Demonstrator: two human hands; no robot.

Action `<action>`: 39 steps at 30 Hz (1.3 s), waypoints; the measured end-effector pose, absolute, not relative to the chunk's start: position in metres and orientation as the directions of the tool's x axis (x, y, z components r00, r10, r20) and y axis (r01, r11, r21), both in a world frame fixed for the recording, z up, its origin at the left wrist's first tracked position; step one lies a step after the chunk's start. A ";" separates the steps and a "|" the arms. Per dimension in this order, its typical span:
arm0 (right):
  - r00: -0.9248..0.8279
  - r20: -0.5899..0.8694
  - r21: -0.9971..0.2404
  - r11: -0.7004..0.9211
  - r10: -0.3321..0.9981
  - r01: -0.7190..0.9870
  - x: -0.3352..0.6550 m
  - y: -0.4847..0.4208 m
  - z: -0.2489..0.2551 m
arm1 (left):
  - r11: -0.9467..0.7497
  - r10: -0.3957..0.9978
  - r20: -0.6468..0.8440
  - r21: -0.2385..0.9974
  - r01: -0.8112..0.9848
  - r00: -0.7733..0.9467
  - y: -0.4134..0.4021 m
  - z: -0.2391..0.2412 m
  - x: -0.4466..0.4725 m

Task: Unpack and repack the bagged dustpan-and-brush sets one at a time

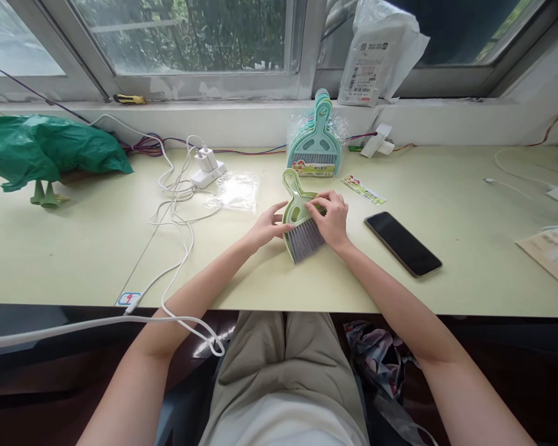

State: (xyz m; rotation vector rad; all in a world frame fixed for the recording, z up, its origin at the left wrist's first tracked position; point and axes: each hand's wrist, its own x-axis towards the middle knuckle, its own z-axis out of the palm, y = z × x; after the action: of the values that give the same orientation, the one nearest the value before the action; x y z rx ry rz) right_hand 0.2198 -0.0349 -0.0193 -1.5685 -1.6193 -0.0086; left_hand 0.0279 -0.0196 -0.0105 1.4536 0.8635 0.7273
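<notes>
A light green mini dustpan and brush set (296,207) is tilted in front of me above the table, its handle end away from me and the grey bristles (304,240) towards me. My left hand (270,225) grips its left edge between thumb and fingers. My right hand (331,218) is closed at the set's right side, with thumb and fingertips pinched at its upper right edge. The right hand covers part of that side. Behind it stands a stack of similar teal dustpan and brush sets (317,145) in clear plastic with a printed label.
Right of the hands lie a printed label card (363,189) and a black phone (403,243). To the left are a clear plastic bag (238,191), a white power strip (208,175) and tangled white cables (179,229). A green bag (51,148) sits far left. The window sill holds a yellow cutter (130,99).
</notes>
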 end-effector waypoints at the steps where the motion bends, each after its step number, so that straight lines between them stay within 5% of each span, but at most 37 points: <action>1: 0.192 0.566 -0.541 0.185 0.802 0.821 0.225 -0.031 -0.019 | 0.039 0.867 -0.075 0.996 0.083 0.493 -0.019 -0.009 0.027; 6: 0.414 0.459 -0.538 -0.125 0.786 0.834 0.273 -0.009 -0.026 | 0.054 0.900 -0.080 0.996 0.074 0.428 -0.009 -0.007 0.015; 11: 0.407 0.207 -0.328 -0.329 0.890 0.885 0.314 0.002 -0.047 | 0.063 0.922 -0.067 0.998 0.023 0.382 -0.005 -0.008 0.010; 15: 0.288 0.161 -0.282 -0.235 0.944 0.930 0.313 0.002 -0.054 | 0.097 0.926 -0.087 0.995 -0.009 0.368 -0.005 -0.007 0.010; 22: 0.085 0.284 -0.354 0.022 0.955 0.935 0.287 0.002 -0.051 | 0.182 0.939 -0.148 0.980 -0.081 0.310 -0.001 -0.011 0.010; 34: 0.032 0.355 -0.487 0.156 0.934 0.860 0.288 0.010 -0.066 | 0.207 0.964 -0.170 0.963 -0.172 0.206 0.002 -0.010 0.007; 39: 0.175 0.326 -0.534 0.028 0.929 0.845 0.290 0.011 -0.063 | 0.189 0.970 -0.148 0.959 -0.211 0.194 0.005 -0.012 0.005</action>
State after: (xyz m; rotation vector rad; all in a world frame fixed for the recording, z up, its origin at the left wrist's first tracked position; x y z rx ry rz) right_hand 0.2902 0.0107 -0.0634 -1.8201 -1.6751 0.1695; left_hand 0.0052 0.0046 -0.0118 0.9978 0.9912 1.0580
